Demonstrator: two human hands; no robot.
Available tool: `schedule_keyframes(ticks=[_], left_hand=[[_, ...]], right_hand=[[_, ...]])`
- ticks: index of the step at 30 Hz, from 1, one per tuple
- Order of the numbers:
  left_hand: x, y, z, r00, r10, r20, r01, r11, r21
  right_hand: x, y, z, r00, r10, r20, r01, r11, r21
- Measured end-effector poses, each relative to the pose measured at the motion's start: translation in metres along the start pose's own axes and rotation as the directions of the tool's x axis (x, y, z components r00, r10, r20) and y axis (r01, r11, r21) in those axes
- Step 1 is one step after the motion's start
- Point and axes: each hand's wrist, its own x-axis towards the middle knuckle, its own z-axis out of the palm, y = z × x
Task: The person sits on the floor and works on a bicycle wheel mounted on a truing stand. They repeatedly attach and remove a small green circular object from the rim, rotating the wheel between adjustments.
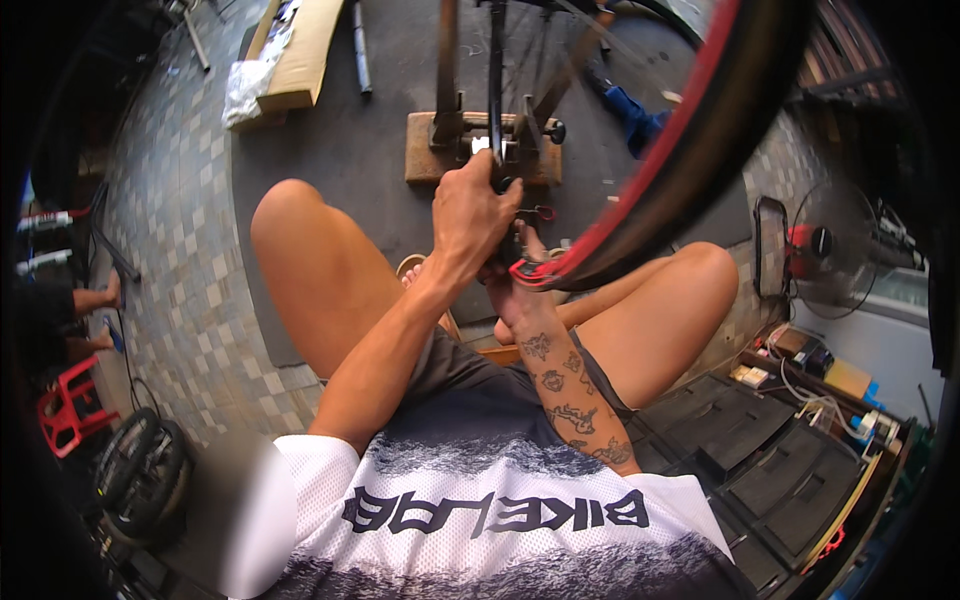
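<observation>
A red-and-black bicycle tire (650, 190) sweeps in a wide curve from the upper right down to my hands, its near part blurred. My right hand (508, 292) is closed around its lower end, palm up, with the fingers partly hidden. Just above it, my left hand (472, 212) is closed with thumb and fingers pinched together. What they grip is hidden. A narrow black wheel rim (496, 85), seen edge-on, runs down to the left fingertips. It stands between the uprights of a wheel stand (446, 70) on a wooden base (425, 165). A small red loop (545, 213) shows beside my left hand.
An open cardboard box (300, 60) and a metal tube (361, 55) lie beyond on the dark mat (345, 150). Blue cloth (632, 120) is at upper right. A fan (825, 245) and black drawers (745, 450) stand to the right; a red stool (72, 408) and small wheels (140, 475) left. Another person's legs (95, 320) show far left.
</observation>
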Motion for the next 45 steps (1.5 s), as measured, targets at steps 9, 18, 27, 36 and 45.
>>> schedule_keyframes(ticks=[9,18,27,36,45], left_hand=[[-0.002,0.018,-0.022,0.966,0.149,0.213,-0.224,0.893,0.389],[0.005,0.031,-0.023,0.966,-0.114,0.232,0.014,0.919,0.394],[0.024,-0.014,-0.049,0.772,-0.168,0.613,0.436,0.841,-0.319],[0.047,-0.03,-0.033,0.899,-0.014,0.437,0.21,0.89,-0.404],[0.053,-0.029,-0.028,0.879,-0.028,0.475,0.195,0.932,-0.306]], right_hand=[[0.013,0.012,-0.013,0.995,-0.038,0.087,0.03,0.996,0.083],[0.009,0.011,-0.005,0.998,-0.008,0.068,0.006,0.999,0.032],[0.004,-0.027,-0.017,0.981,0.022,0.192,0.077,0.866,-0.495],[0.008,-0.071,0.021,0.687,-0.442,0.577,0.694,0.164,-0.701],[0.01,-0.067,0.01,0.817,-0.421,0.394,0.56,0.415,-0.717]])
